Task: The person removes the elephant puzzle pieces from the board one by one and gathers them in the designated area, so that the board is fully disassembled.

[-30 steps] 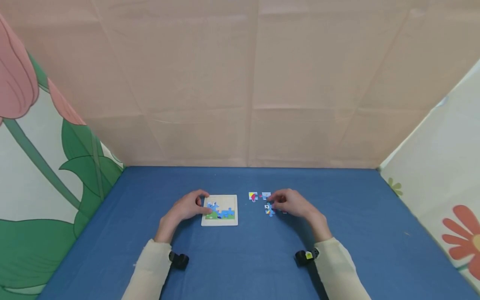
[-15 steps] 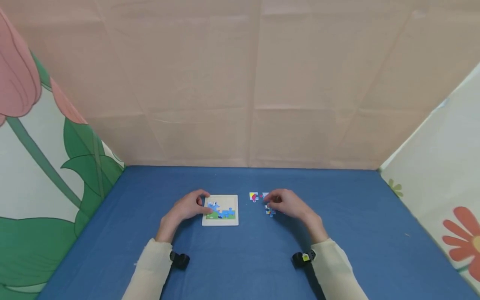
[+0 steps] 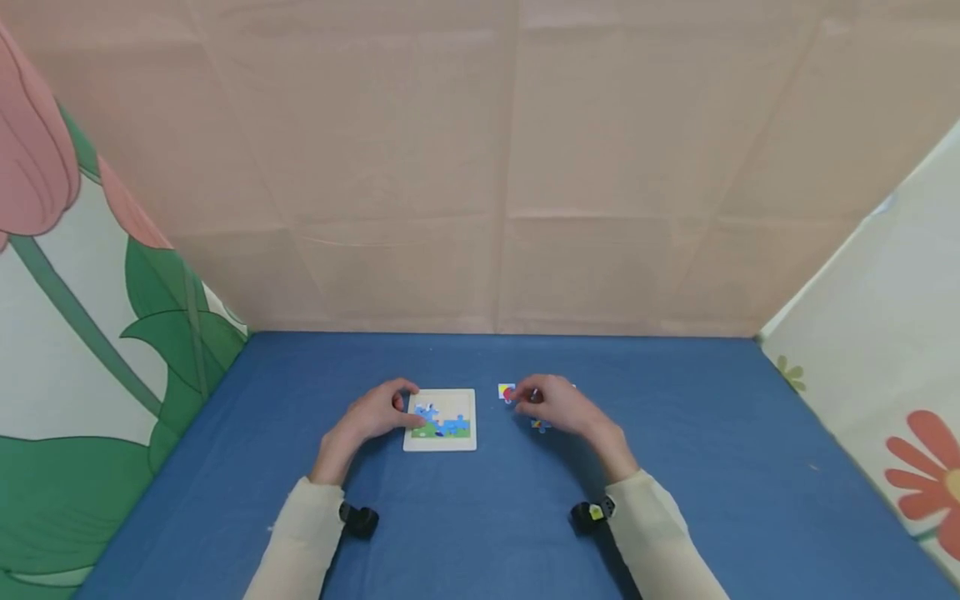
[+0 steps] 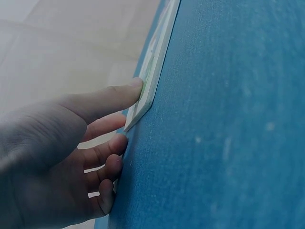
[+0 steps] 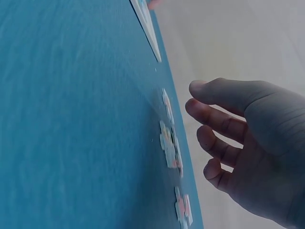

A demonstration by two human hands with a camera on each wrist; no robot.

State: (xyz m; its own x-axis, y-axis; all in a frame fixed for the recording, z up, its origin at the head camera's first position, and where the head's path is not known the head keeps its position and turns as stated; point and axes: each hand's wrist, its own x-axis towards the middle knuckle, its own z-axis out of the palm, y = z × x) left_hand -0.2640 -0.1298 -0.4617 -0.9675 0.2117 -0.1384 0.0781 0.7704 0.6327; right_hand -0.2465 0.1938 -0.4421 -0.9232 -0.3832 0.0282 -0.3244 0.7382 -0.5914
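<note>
A square wooden jigsaw tray (image 3: pixel 453 405) lies left of the middle of the table, with blue and green pieces (image 3: pixel 450 428) fitted along its lower part and left side. My left hand (image 3: pixel 377 412) holds its left edge; the left wrist view has the thumb (image 4: pixel 136 85) on top of the frame and the fingers curled beside it. Over loose pieces to the right hovers my right hand (image 3: pixel 564 407), fingers loosely bent and nothing between them. Near its fingertips is a yellow-and-red piece (image 3: pixel 503 390); another piece (image 3: pixel 540 426) shows below the hand. Others are hidden in the head view.
Blue cloth (image 3: pixel 480 517) covers the table. Several loose pieces (image 5: pixel 167 145) lie flat in the right wrist view. A beige sheet (image 3: pixel 495 167) hangs behind; printed panels (image 3: pixel 180 350) stand on both sides.
My right hand has moved left over the loose pieces, from the right-hand ones toward the yellow-and-red piece. The left hand and tray have stayed put.
</note>
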